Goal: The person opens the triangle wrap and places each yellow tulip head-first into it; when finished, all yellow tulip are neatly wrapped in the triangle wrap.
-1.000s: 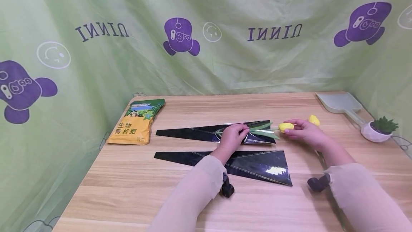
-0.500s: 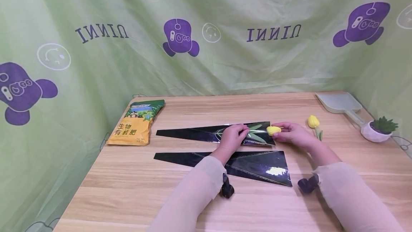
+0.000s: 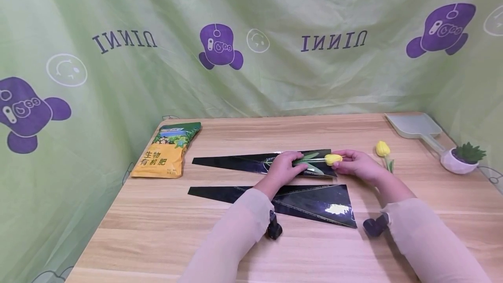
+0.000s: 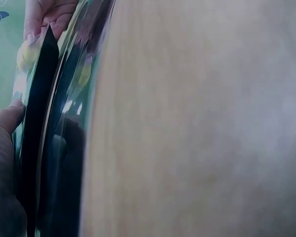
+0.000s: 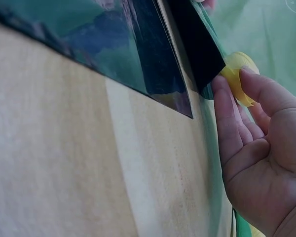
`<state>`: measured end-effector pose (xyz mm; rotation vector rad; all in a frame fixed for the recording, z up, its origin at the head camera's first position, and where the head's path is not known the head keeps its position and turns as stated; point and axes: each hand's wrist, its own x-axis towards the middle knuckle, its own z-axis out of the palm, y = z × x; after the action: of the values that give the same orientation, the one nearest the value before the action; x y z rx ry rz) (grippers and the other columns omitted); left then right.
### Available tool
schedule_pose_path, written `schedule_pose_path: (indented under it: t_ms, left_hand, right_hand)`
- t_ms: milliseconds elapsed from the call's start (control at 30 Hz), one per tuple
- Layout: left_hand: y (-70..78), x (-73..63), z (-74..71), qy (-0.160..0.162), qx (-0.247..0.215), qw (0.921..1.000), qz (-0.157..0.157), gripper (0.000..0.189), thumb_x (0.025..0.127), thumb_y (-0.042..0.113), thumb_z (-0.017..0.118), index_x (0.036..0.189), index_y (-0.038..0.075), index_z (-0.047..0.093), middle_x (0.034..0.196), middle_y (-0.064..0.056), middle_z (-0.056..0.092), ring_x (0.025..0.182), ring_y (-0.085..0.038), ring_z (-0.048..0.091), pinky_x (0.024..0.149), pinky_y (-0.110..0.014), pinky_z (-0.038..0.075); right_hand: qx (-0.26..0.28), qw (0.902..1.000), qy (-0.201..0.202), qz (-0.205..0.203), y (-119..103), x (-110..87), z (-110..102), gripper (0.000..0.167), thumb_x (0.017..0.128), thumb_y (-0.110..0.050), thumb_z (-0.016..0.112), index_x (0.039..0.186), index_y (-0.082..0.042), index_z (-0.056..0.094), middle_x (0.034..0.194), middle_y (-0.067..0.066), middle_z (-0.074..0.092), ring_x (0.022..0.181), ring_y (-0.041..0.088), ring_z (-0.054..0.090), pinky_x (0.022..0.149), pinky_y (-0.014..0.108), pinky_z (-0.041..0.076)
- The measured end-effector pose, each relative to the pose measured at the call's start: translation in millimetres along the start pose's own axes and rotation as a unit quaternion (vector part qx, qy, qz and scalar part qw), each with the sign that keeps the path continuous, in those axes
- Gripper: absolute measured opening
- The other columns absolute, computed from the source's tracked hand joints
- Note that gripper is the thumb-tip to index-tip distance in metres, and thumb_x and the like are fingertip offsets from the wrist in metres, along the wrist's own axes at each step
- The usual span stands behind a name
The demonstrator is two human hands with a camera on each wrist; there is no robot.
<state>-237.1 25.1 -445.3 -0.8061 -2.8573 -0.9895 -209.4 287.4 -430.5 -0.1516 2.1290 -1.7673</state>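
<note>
A yellow tulip (image 3: 332, 159) lies along the upper black flower sleeve (image 3: 232, 162), its stem and green leaves inside the sleeve's wide end. My right hand (image 3: 355, 164) pinches the bloom between thumb and fingertips at the mouth; the right wrist view shows this pinch on the yellow petals (image 5: 233, 81). Over the sleeve's middle rests my left hand (image 3: 282, 171), thumb and fingers spread apart with the leaves beyond them. In the left wrist view, the left thumb (image 4: 9, 116) touches the shiny film. Nearer me lies a second black flower sleeve (image 3: 310, 200), flat and partly behind my left forearm.
Another yellow tulip (image 3: 382, 148) lies right of my right hand, its stem mostly hidden by the arm. A fertilizer bag (image 3: 163, 150) sits at the back left. At the right are a pale dustpan (image 3: 414, 125) and a succulent in a white pot (image 3: 459, 163).
My right hand has moved left, sliding the tulip deeper into the upper sleeve until its bloom lies at the mouth. My left thumb and fingers have spread apart on the sleeve.
</note>
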Motion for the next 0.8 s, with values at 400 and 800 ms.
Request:
schedule_pose_path:
  t_ms: [400, 800]
  left_hand:
    - [-0.8, 1.8, -5.7, 0.011, 0.017, 0.9998, -0.004, 0.036, 0.092, 0.039, 0.067, 0.122, 0.020, 0.070, 0.127, 0.002, 0.068, 0.124, -0.013, 0.060, 0.107, -0.025, 0.045]
    - [0.9, 1.4, -5.2, 0.022, -0.003, 0.9997, -0.012, 0.033, 0.091, 0.037, 0.069, 0.119, 0.021, 0.072, 0.124, 0.002, 0.069, 0.121, -0.013, 0.062, 0.105, -0.025, 0.047]
  right_hand:
    - [-0.070, 0.9975, -0.004, 0.012, -2, 1.8, -3, 0.060, 0.097, -0.014, 0.060, 0.143, 0.010, 0.031, 0.093, -0.011, 0.071, 0.080, 0.007, 0.067, 0.070, 0.026, 0.058]
    - [-0.127, 0.9918, 0.010, 0.013, -8, 11.6, 11, 0.056, 0.094, -0.021, 0.066, 0.138, 0.005, 0.043, 0.083, -0.013, 0.068, 0.062, 0.004, 0.056, 0.052, 0.021, 0.044]
